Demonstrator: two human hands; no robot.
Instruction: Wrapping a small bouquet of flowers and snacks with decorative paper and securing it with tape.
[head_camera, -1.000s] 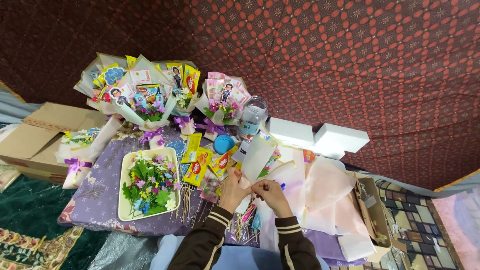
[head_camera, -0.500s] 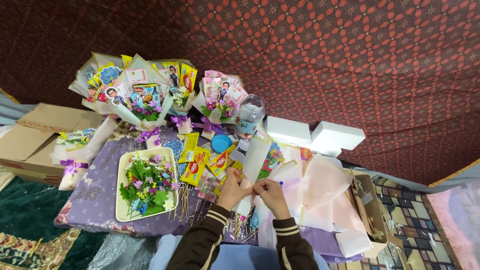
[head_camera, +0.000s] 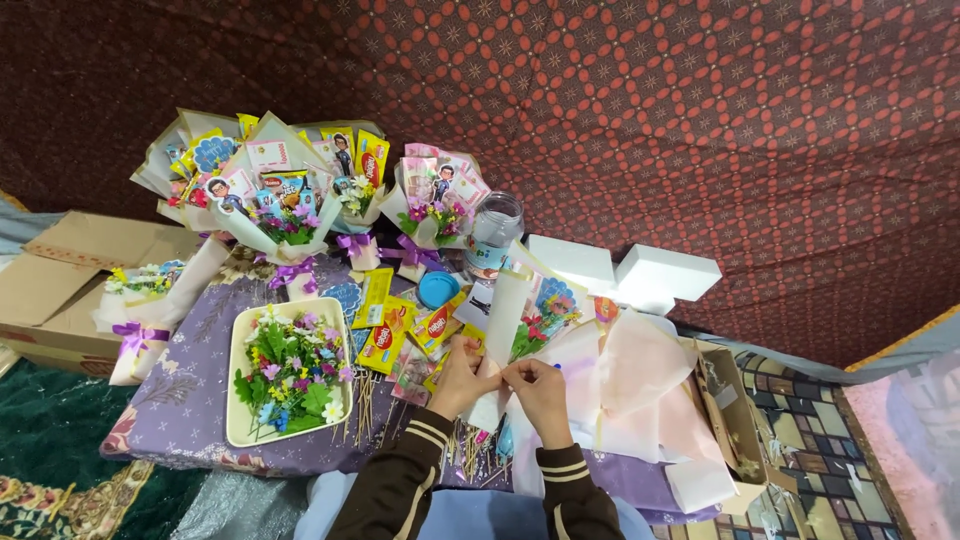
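Right now both hands meet at the near edge of the counter (head_camera: 190, 400), which is draped in a purple patterned cloth. The left hand (head_camera: 462, 375) and the right hand (head_camera: 540, 390) are each pinched closed on the lower part of a white paper wrap (head_camera: 503, 320), fingertips almost touching one another, with the wrap rising upright from between them and leaning slightly away from the person. Just behind the wrap sit small flowers (head_camera: 535, 325) tucked against pale pink wrapping paper (head_camera: 640, 385), which spreads out to the right of the right hand. To the left of the left hand lie yellow snack packets (head_camera: 385, 335) and thin wooden skewers (head_camera: 365, 405), and farther left a cream tray (head_camera: 237, 385) filled with artificial flowers. A blue lid (head_camera: 438, 288) and a clear jar (head_camera: 494, 232) stand beyond the wrap, two white foam blocks (head_camera: 625, 270) lie to their right, and finished bouquets (head_camera: 280, 195) line the back. Compared with half a second ago, the hands keep the same pinch on the wrap at the same spot, and the things on the counter lie as they did.
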